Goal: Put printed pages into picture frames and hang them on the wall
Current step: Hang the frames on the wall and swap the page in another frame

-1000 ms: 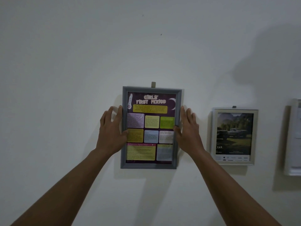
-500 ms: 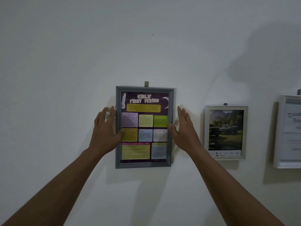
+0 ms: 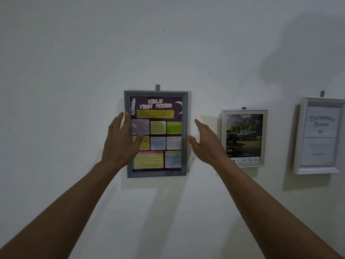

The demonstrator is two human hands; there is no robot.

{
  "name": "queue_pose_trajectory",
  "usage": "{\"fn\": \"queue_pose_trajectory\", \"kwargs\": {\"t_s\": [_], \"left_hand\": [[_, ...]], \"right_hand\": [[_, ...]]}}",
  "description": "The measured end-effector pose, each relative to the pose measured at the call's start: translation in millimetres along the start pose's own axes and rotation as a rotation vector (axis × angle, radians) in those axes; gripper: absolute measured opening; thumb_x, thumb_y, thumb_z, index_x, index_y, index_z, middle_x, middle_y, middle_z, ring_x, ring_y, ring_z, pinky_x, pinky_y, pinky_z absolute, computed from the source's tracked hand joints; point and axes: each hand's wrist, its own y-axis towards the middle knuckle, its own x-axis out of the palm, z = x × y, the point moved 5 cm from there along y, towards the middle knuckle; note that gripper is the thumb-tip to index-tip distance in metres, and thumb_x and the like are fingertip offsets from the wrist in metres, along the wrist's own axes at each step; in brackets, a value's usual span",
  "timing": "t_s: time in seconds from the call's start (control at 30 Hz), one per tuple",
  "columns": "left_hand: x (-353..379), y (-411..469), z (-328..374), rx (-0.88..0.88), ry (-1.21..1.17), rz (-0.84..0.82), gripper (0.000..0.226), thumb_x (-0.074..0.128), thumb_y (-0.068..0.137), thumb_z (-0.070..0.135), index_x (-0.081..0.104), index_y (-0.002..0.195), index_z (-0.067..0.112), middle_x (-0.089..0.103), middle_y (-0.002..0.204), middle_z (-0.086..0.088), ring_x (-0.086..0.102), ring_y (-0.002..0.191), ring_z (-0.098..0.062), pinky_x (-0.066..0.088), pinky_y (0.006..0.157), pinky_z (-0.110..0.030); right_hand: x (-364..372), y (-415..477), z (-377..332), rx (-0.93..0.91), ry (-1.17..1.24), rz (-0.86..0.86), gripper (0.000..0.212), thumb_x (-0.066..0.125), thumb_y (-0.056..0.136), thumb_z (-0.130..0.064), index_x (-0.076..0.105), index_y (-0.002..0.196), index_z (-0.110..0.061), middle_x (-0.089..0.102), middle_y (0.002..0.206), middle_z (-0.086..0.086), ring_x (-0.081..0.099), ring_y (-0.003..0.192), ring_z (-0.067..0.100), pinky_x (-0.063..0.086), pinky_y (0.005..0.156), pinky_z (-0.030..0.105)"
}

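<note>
Left hand (image 3: 121, 141), right hand (image 3: 207, 144) drawn back from grey frame (image 3: 156, 174); white wall (image 3: 74, 71).

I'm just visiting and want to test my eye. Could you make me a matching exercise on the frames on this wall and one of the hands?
Things:
1. grey frame
2. cream frame
3. white frame
4. right hand

Descriptions:
A. holds a photo of parked cars
B. holds a pale document, farthest right
C. holds a purple poster with coloured boxes
D. open, between two frames

Pairs: 1-C; 2-A; 3-B; 4-D
</note>
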Motion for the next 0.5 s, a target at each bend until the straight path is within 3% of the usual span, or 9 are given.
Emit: {"fn": "queue_pose_trajectory", "kwargs": {"t_s": [0.13, 0.33, 0.5], "left_hand": [[4.9, 0.2, 21.1, 0.068, -0.02, 0.009, 0.075, 0.063, 0.09, 0.038, 0.025, 0.152, 0.018, 0.03, 0.156, -0.006, 0.025, 0.143, -0.025, 0.033, 0.114, -0.044], [16.4, -11.9, 77.8, 0.14, -0.115, 0.027, 0.059, 0.062, 0.093, 0.032, 0.044, 0.144, 0.008, 0.05, 0.144, -0.009, 0.043, 0.135, -0.026, 0.031, 0.11, -0.036], [55.5, -19.3, 134.1, 0.157, -0.233, -0.073, 0.051, 0.063, 0.091, 0.036, 0.057, 0.134, 0.008, 0.062, 0.13, -0.007, 0.058, 0.118, -0.021, 0.045, 0.102, -0.035]], "right_hand": [[-16.7, -9.8, 1.9, 0.005, -0.055, 0.015, 0.064, 0.049, 0.101, -0.039, 0.023, 0.156, -0.019, 0.03, 0.16, 0.002, 0.03, 0.146, 0.02, 0.032, 0.114, 0.038], [-46.0, -25.4, 26.4, 0.073, -0.069, 0.035, 0.058, 0.053, 0.099, -0.042, 0.038, 0.149, -0.018, 0.047, 0.149, 0.004, 0.044, 0.138, 0.023, 0.04, 0.112, 0.042], [-84.6, -41.3, 68.4, 0.153, -0.088, 0.076, 0.046, 0.055, 0.097, -0.039, 0.053, 0.135, -0.014, 0.064, 0.128, 0.006, 0.06, 0.118, 0.026, 0.052, 0.095, 0.043]]}}
